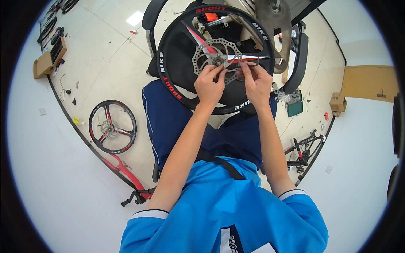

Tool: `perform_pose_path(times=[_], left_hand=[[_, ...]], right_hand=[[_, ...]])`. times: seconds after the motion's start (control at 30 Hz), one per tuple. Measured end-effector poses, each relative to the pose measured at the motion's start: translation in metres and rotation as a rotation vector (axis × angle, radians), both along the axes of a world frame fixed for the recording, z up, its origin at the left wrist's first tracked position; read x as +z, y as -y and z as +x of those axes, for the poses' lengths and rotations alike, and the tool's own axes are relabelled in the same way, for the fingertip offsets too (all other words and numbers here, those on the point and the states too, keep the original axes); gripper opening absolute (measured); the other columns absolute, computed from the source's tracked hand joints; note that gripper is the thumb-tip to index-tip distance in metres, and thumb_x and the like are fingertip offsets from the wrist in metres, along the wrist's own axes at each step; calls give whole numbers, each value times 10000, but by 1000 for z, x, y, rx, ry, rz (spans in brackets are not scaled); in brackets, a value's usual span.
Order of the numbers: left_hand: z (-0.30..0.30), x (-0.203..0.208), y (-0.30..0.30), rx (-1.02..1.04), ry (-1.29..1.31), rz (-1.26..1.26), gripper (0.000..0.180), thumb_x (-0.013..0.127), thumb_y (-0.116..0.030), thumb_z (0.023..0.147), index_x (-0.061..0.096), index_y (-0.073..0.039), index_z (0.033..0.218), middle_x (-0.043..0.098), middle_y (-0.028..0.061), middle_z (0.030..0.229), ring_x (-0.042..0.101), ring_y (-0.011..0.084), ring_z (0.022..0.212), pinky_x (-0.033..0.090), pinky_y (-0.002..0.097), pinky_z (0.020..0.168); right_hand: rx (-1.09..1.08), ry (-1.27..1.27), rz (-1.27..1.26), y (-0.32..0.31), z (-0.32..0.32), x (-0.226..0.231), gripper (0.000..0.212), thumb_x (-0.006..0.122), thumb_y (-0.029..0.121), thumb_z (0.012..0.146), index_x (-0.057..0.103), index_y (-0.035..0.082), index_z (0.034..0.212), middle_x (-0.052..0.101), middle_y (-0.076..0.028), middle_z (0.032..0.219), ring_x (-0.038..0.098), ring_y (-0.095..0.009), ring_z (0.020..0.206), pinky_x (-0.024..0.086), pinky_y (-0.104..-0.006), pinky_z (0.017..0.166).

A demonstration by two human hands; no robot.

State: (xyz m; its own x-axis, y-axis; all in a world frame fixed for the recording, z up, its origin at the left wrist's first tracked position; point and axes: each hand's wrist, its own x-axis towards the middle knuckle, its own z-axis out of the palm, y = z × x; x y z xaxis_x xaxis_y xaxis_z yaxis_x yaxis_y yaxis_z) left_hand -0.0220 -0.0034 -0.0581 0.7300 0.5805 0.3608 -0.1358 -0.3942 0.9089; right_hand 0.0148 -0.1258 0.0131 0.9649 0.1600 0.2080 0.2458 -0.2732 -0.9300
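Observation:
A black three-spoke bicycle wheel (162, 69) with red and white accents lies across a black chair seat and my knees. A perforated silver brake disc (197, 58) sits around its hub. My left hand (210, 86) is closed, with thumb and fingertips pinched at the disc just below the hub; whatever lies between them is too small to make out. On the disc's right side, my right hand (258, 84) pinches a thin L-shaped hex key (257, 61), its bent end sticking out past the fingers. The key's other end is hidden.
Metal parts and a silver tool with an orange piece (211, 17) lie under the wheel. Chair armrests (297, 63) flank it. A second wheel (113, 126) and a red frame (126, 170) lie left; a black frame (301, 152), green case (295, 109) and cardboard box (337, 102) are right.

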Motion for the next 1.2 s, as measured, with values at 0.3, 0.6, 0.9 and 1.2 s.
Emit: perform_pose_path(times=[0.3,0.6,0.9,1.2], left_hand=[[0,-3,-1,9,20,22,161,799,-102,834,796,-43,985,704,65,856,661,198,637,521,293,602],[0,-4,-2,7,27,42,105,769,-49,804,757,-28,905,697,63,856,677,226,668,526,307,608],[0,-3,-1,7,29,31,134,764,-31,799,769,-39,933,696,58,852,670,212,641,525,305,592],[-2,-6,-3,-8,-7,54,81,747,-48,791,743,-40,872,685,53,858,660,239,659,514,326,590]], right_hand=[[187,260,-209,-14,6,0,111,704,42,938,707,-37,1015,707,-138,881,720,-232,746,553,-301,647],[386,515,-570,-16,10,15,110,711,71,882,684,-11,950,661,-135,874,669,-338,753,553,-393,648],[394,540,-554,-14,9,16,113,712,65,874,661,-5,946,642,-132,863,663,-341,740,548,-402,633],[505,606,-711,-22,13,26,108,697,96,869,671,16,938,643,-108,851,671,-308,740,551,-385,633]])
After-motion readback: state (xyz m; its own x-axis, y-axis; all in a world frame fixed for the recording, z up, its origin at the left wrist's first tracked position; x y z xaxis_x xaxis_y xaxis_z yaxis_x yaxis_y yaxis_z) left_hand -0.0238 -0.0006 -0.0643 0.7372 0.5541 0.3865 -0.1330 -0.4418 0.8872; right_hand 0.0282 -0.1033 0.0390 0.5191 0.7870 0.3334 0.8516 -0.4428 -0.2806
